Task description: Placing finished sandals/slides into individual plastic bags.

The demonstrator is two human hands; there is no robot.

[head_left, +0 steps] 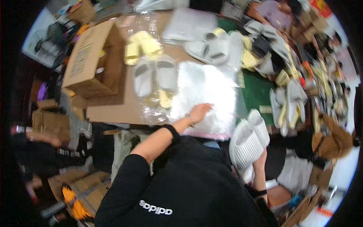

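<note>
My left hand [201, 112] is over a stack of clear plastic bags [208, 83] at the table's near edge. Its fingers are drawn together in a pinch on the top plastic bag; motion blur softens the fingertips. To the right, beyond the table's front edge, my right hand [259, 160] grips a pair of light grey slippers [249, 142] with ribbed straps, pressed together. Its fingers are partly hidden behind them. Left of the bags, a grey pair of slippers [155, 75] rests on plastic-wrapped goods, with yellow slippers [143, 46] just beyond.
An open cardboard box [89, 62] stands at the table's left. More grey slippers [210, 49] and flat plastic packaging [191, 24] lie at the back. Slippers are heaped on the green surface [257, 94] at right. A person [274, 15] sits across the table.
</note>
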